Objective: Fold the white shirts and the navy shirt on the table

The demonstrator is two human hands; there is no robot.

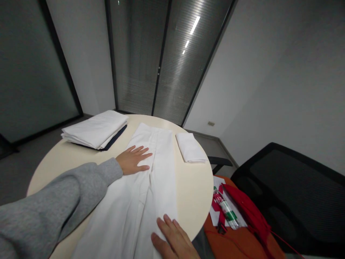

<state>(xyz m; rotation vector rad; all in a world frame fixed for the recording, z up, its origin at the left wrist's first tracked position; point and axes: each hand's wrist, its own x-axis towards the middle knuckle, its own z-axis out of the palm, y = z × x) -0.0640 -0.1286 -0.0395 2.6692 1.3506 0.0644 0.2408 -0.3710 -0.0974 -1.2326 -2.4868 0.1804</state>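
Observation:
White trousers or a similar long white cloth lie lengthwise on the round cream table, running off the bottom of the view. My left hand rests flat on the cloth's upper left part, fingers spread. Near the bottom, my right hand touches the cloth's right side with its fingers apart; its wrist is out of view. Neither hand grips anything. The cloth has creases down its middle.
A folded white stack lies on a dark navy item at the table's back left. A small folded white cloth is at the right. Beyond the edge, an orange chair seat holds a bottle and a red bag.

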